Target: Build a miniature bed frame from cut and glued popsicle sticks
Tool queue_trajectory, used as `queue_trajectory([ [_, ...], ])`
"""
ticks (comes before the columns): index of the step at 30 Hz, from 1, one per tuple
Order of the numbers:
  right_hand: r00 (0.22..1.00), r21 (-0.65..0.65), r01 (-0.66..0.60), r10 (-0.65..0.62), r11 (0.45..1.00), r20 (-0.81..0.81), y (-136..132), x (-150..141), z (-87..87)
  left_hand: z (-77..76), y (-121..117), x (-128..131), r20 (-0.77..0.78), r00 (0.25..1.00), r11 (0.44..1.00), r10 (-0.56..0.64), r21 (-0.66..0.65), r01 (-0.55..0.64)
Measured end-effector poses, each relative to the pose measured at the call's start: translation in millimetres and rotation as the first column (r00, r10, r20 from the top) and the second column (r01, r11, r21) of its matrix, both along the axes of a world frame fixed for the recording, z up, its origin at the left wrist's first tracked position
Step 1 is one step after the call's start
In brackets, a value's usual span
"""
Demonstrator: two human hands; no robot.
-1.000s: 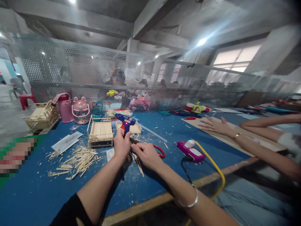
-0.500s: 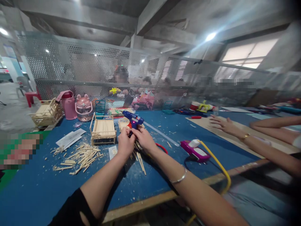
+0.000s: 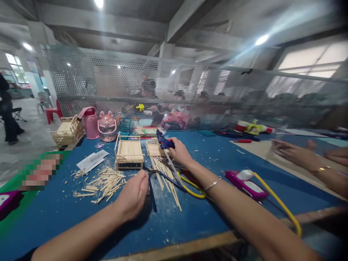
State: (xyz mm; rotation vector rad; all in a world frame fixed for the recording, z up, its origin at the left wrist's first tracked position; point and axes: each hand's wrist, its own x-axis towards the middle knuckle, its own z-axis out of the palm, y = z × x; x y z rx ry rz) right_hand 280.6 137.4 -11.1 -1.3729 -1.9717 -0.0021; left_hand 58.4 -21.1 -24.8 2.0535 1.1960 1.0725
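One right hand (image 3: 179, 152) is gripping the glue gun (image 3: 163, 141), probably stiff, safest by handle, beyond the pliers (image 3: 153, 193); left hand (image 3: 135, 195) is curling beside them, contents unclear.

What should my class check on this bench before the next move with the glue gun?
1. Glue gun held in the right hand: ok.
2. Glue gun hot enough: cannot tell.
3. Long sticks free of tools: not ok, a handle of the pliers crosses them.
4. Blue table swept of scraps: not ok, bits are scattered about.
5. Other person's hand away from the glue gun: ok, well off to the right.
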Motion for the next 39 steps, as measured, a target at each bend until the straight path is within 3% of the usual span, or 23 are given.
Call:
queue_trajectory([
  [4,0.99,-0.05,0.053,-0.046,0.997,0.131,23,-2,-13.3,-16.0,5,-13,0.009,0.998,0.998,0.059,-0.023,-0.059],
  [9,0.962,-0.082,0.101,-0.076,0.991,0.263,35,-4,-16.3,-14.1,15,-20,0.091,0.992,0.988,0.087,-0.135,-0.074],
  [13,0.943,-0.057,0.148,-0.124,0.987,0.309,24,-12,-0.1,-11.8,24,-28,0.056,0.98,0.962,0.19,-0.211,-0.175],
  [16,0.95,0.054,0.147,-0.156,0.988,0.27,-7,-31,18.4,-11.3,31,-33,0.035,0.968,0.955,0.247,-0.176,-0.237],
  [18,0.986,0.065,-0.089,0.079,0.994,0.147,-34,-50,26.3,-10.6,35,-36,0.017,0.965,0.959,0.262,-0.112,-0.259],
  [20,0.936,-0.152,-0.338,0.349,0.929,0.052,-60,-71,27.8,-10.3,38,-37,-0.01,0.966,0.966,0.257,-0.041,-0.257],
  [21,0.912,-0.239,-0.394,0.41,0.888,0.018,-71,-80,26.3,-10.4,39,-37,-0.023,0.969,0.969,0.247,-0.01,-0.247],
  [25,0.885,-0.372,-0.46,0.451,0.806,-0.117,-88,-100,16.8,-11.8,38,-38,-0.092,0.973,0.975,0.211,0.086,-0.204],
  [32,0.895,-0.429,-0.427,0.44,0.796,-0.075,-90,-100,18.6,-15.0,36,-38,-0.19,0.962,0.974,0.195,0.153,-0.167],
  [35,0.881,-0.376,-0.429,0.472,0.821,0.026,-89,-99,20.5,-17.3,36,-37,-0.204,0.959,0.973,0.197,0.158,-0.166],
  [37,0.869,-0.221,-0.459,0.487,0.86,0.09,-83,-99,20.6,-16.3,34,-38,-0.2,0.948,0.956,0.248,0.207,-0.206],
  [39,0.876,0.003,-0.462,0.455,0.887,0.161,-73,-98,18.9,-12.1,32,-43,-0.156,0.92,0.898,0.36,0.327,-0.296],
])
